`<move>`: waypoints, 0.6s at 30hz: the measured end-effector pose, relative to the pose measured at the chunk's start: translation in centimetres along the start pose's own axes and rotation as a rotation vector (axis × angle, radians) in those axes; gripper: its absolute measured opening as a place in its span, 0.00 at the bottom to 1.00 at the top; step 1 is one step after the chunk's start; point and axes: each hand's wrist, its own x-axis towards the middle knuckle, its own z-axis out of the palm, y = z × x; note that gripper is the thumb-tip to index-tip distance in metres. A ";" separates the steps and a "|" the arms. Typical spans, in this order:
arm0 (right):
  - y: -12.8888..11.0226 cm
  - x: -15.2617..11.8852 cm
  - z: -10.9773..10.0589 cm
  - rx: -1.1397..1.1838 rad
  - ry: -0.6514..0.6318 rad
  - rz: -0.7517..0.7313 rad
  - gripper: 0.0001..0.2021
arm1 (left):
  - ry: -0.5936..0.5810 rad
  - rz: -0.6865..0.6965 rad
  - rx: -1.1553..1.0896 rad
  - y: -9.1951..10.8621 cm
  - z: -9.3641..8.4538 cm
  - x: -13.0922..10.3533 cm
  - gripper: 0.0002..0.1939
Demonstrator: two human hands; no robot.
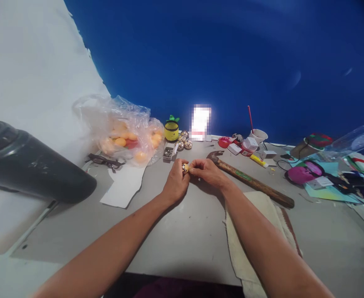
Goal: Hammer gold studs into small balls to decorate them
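Note:
Above the middle of the table, my left hand (176,182) is closed round a small yellow-orange ball (185,168) with shiny metal studs on it. My right hand (209,170) is pinched with its fingertips right beside the ball; anything between them is too small to make out. Just behind the hands stands a small open box (168,153) full of shiny metal pieces. Several finished-looking studded balls (180,145) lie grouped behind that box. A claw hammer (253,182) with a wooden handle rests to the right of my right hand.
A clear plastic bag (123,132) of orange balls, eyeglasses (106,161) and white paper (123,188) lie left, near a big dark cylinder (45,165). A cream cloth (247,236) lies under my right forearm. A cup (259,135), a yellow tube (259,160) and colored papers (329,192) are right.

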 end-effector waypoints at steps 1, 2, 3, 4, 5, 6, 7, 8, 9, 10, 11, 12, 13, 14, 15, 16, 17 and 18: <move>-0.1 0.0 0.2 -0.006 0.006 -0.005 0.17 | 0.012 0.012 0.012 -0.1 0.0 0.0 0.11; -0.1 0.0 0.3 -0.017 0.013 -0.014 0.16 | 0.023 0.021 0.020 -0.3 0.1 0.0 0.12; -0.2 0.0 0.5 -0.035 0.024 -0.027 0.16 | 0.035 0.027 0.024 -0.4 0.1 -0.1 0.12; -0.3 0.0 0.6 -0.057 0.035 -0.042 0.15 | 0.045 0.033 0.026 -0.5 0.2 -0.1 0.12; -0.3 0.0 0.7 -0.082 0.045 -0.056 0.14 | 0.055 0.039 0.027 -0.6 0.2 -0.1 0.12; -0.3 0.1 0.8 -0.107 0.056 -0.069 0.13 | 0.067 0.046 0.028 -0.6 0.3 -0.1 0.12; -0.3 0.1 0.9 -0.131 0.065 -0.081 0.12 | 0.082 0.053 0.029 -0.7 0.3 -0.1 0.12; -0.3 0.1 1.0 -0.154 0.074 -0.094 0.11 | 0.098 0.061 0.031 -0.8 0.4 -0.2 0.13; -0.3 0.2 1.1 -0.175 0.084 -0.107 0.11 | 0.115 0.065 0.033 -0.8 0.4 -0.2 0.13; -0.3 0.2 1.3 -0.196 0.094 -0.122 0.10 | 0.129 0.066 0.033 -0.8 0.5 -0.2 0.13; -0.3 0.2 1.4 -0.218 0.103 -0.138 0.10 | 0.136 0.060 0.031 -0.8 0.5 -0.1 0.13; -0.3 0.2 1.4 -0.245 0.111 -0.156 0.10 | 0.134 0.048 0.027 -0.8 0.4 -0.1 0.13; -0.3 0.2 1.5 -0.276 0.120 -0.177 0.10 | 0.124 0.032 0.021 -0.8 0.4 -0.1 0.13; -0.4 0.2 1.6 -0.310 0.132 -0.200 0.10 | 0.110 0.014 0.014 -0.7 0.3 0.0 0.13; -0.4 0.2 1.6 -0.349 0.145 -0.225 0.09 | 0.095 -0.004 0.008 -0.6 0.2 0.0 0.12; -0.3 0.2 1.7 -0.387 0.160 -0.250 0.09 | 0.082 -0.020 0.002 -0.5 0.1 0.1 0.12; -0.3 0.2 1.7 -0.423 0.176 -0.273 0.08 | 0.073 -0.034 -0.004 -0.3 0.0 0.1 0.12; -0.2 0.2 1.8 -0.456 0.191 -0.290 0.07 | 0.069 -0.045 -0.008 -0.2 -0.1 0.2 0.11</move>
